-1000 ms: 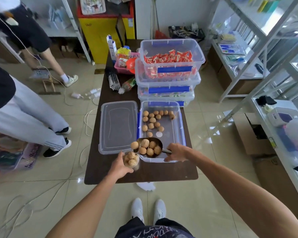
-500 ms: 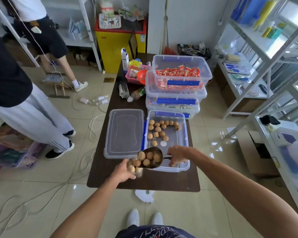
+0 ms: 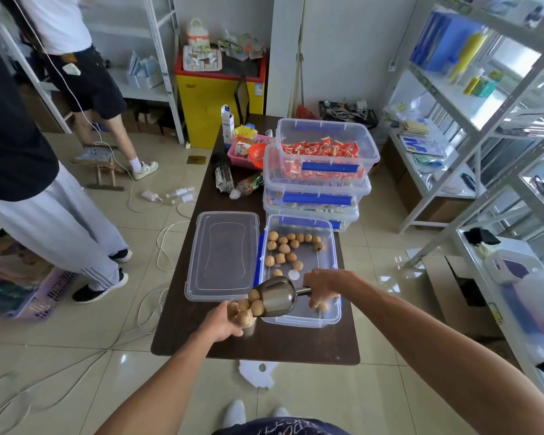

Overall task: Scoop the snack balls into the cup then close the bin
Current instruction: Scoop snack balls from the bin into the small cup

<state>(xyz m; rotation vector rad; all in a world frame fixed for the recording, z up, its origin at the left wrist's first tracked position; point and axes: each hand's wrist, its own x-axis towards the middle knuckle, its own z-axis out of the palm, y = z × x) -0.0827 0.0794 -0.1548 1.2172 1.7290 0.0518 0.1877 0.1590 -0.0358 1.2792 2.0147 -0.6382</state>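
Note:
A clear bin [image 3: 335, 265] with blue clips sits on the dark table, holding several round tan snack balls [image 3: 285, 248]. My right hand [image 3: 322, 285] grips the handle of a metal scoop [image 3: 275, 296] that is tipped down to the left, with balls rolling from its mouth. Below the mouth is a clear cup [image 3: 244, 320] heaped with balls, held by my left hand [image 3: 222, 323] at the bin's near left corner. The bin's clear lid [image 3: 223, 255] lies flat on the table, left of the bin.
Three stacked clear bins [image 3: 322, 171] with red packets stand behind the open bin. A pink basket [image 3: 244, 152], a bottle and a carton sit at the table's far end. Two people stand at the left; cables cross the floor. Metal shelves line the right.
The scoop has tilted further over the cup and most balls have poured out. The cup is now heaped full. My view has pulled back a little.

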